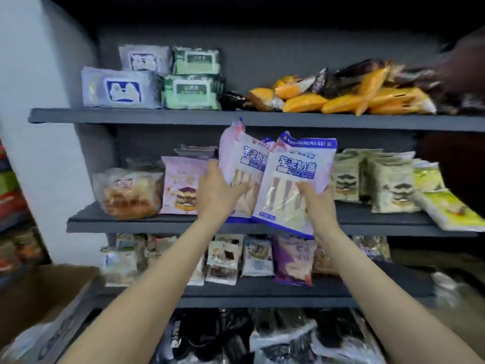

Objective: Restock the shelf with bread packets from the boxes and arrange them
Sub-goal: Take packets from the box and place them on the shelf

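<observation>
Bread packets (294, 177), lilac with blue print, clear windows showing slices

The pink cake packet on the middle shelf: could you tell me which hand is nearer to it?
Left. The left hand is just beside the cake packet; the right hand is farther right.

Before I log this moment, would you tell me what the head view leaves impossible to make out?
- Shelf space behind the two purple-and-white bread packets: hidden by the packets, the left hand and right hand.
- Cardboard box contents: cut off by the frame's lower left edge.
- Dark shape at upper right: blurred and cropped.
- Bottom-shelf dark packets: blurred, labels unreadable.
</observation>
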Available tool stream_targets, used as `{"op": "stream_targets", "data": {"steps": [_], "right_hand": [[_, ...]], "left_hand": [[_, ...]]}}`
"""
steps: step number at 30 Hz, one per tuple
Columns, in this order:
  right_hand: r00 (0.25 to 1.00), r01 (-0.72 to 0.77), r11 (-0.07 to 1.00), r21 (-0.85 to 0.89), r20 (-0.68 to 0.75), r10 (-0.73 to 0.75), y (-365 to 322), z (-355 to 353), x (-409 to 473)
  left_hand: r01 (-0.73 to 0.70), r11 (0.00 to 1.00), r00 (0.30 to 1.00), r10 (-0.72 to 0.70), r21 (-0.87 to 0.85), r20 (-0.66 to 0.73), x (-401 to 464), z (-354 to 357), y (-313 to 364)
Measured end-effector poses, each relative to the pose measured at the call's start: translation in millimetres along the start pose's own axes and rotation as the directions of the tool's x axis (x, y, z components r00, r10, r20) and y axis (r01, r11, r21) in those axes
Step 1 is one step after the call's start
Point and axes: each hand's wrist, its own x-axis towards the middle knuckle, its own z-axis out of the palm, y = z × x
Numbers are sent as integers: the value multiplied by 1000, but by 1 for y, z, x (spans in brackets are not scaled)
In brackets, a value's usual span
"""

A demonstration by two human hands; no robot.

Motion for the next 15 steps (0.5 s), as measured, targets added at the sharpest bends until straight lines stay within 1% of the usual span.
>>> {"op": "stream_targets", "data": {"steps": [3, 7, 9, 11, 12, 14, 15], "right_hand": [[998, 27, 999, -37, -50, -28, 0, -68, 37], [988, 103, 985, -139, -102, -118, 1, -148, 107], [981, 133, 966, -221, -108, -160, 4, -178, 144], [982, 167, 929, -331, -33, -188, 12, -196, 176], [984, 168, 907, -387, 15, -176, 18, -202, 190], [990, 135, 882, -452, 92, -105, 34, -203, 212], [990, 123, 882, -454, 118, -77, 43, -201, 222]], "left_hand": [[9, 998, 999, -6, -61, 47, -2, 68, 34], [100, 969, 993, -84, -225, 78, 0, 149, 76], [131, 957, 990, -113, -258, 82, 3, 181, 93], [154, 944, 988, -137, -291, 77, 10, 205, 104], [164, 942, 986, -147, -292, 80, 13, 214, 109], [169, 944, 985, -148, -285, 91, 16, 227, 115], [161, 947, 985, -139, -276, 98, 17, 232, 117]]}}
